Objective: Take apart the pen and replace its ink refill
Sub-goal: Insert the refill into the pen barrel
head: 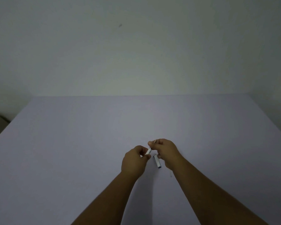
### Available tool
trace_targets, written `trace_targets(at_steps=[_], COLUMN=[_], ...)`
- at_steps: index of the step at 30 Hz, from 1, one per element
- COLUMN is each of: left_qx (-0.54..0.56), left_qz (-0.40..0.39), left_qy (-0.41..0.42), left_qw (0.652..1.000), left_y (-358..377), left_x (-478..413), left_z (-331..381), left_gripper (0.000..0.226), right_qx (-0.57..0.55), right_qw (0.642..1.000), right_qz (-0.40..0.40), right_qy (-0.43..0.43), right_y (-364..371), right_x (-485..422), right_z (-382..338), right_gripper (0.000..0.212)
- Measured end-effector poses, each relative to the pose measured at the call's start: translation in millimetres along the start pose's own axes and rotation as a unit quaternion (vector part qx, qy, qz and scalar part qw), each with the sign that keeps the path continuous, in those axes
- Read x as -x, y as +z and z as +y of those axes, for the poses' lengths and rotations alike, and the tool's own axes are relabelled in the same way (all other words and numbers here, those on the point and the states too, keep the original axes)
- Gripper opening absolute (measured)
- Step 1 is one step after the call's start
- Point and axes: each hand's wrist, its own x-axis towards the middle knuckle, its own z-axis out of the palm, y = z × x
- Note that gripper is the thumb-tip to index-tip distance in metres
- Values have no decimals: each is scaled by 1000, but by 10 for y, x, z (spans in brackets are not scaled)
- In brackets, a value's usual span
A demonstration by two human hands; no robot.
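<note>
Gripping the white pen barrel [148, 151], the left hand [134, 161] is facing the right hand [165, 151], which is pinching its front part; the pen cap [157, 161] is lying just beside the barrel.

white pen barrel [148, 151] held tilted, white cap [157, 161] lying on table

Pen barrel [148, 151] betw. 2 hands above table [71, 143]; cap [157, 161] on table under right hand [165, 153].

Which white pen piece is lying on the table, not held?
The short white tube below the right hand, lying free on the table. The other white piece is pinched in the left hand.
</note>
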Motion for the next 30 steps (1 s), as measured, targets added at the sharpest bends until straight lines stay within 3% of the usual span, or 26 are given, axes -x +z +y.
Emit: trace_targets(at_steps=[4, 7, 9, 11, 13, 16, 22, 30], left_qx=[-68, -58, -28, -2, 1, 5, 19, -76], left_qz=[34, 32, 17, 9, 7, 8, -16, 36], left_qy=[16, 16, 6, -7, -6, -6, -11, 21], left_qw=[997, 998, 999, 1000, 1000, 1000, 1000, 996], left_y=[45, 59, 38, 11, 6, 12, 18, 45], left_x=[7, -2, -28, -55, -65, -63, -75, -55], left_z=[16, 10, -5, -16, -26, -31, -42, -20], left_gripper=[11, 12, 14, 14, 12, 9, 10, 13], right_qx=[40, 84, 27, -52, -53, -11, -44, 83], right_qw=[997, 993, 997, 997, 998, 999, 998, 994], right_qz=[40, 42, 21, -3, -2, 21, -44, 34], right_qy=[54, 76, 73, 48, 22, 28, 0, 55], right_y=[62, 86, 57, 10, -16, -15, -20, 85], right_x=[-21, -28, -24, -9, -5, -18, -14, -66], right_z=[-60, -106, -94, -59, -36, -39, 0, -53], right_gripper=[36, 44, 41, 25, 13, 21, 7, 37])
